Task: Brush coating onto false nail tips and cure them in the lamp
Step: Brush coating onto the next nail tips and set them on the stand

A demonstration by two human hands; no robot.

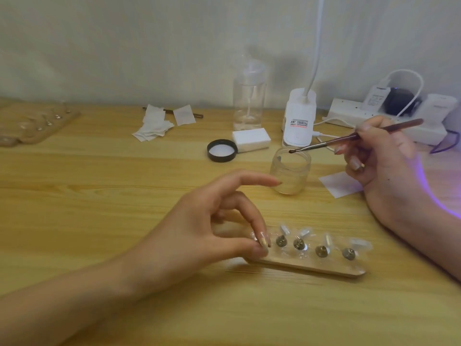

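Red and black printing is seen on the label of the white lamp base beyond the right hand, but it is too blurred to be read; the adapter on the power strip behind that hand bears small grey print, equally illegible. The clear nail tips on the wooden holder are nearly lost against the wood; the leftmost is covered by the left hand, whose thumb and middle finger are pinched together on it while the forefinger is stretched out. A brush is gripped by the right hand, its tip held at the mouth of the open jar just ahead of the left forefinger; the black lid lies beyond. Violet light is cast along the right wrist, its source cut off. A pale wood-grain table is backed by a plain whitish wall.
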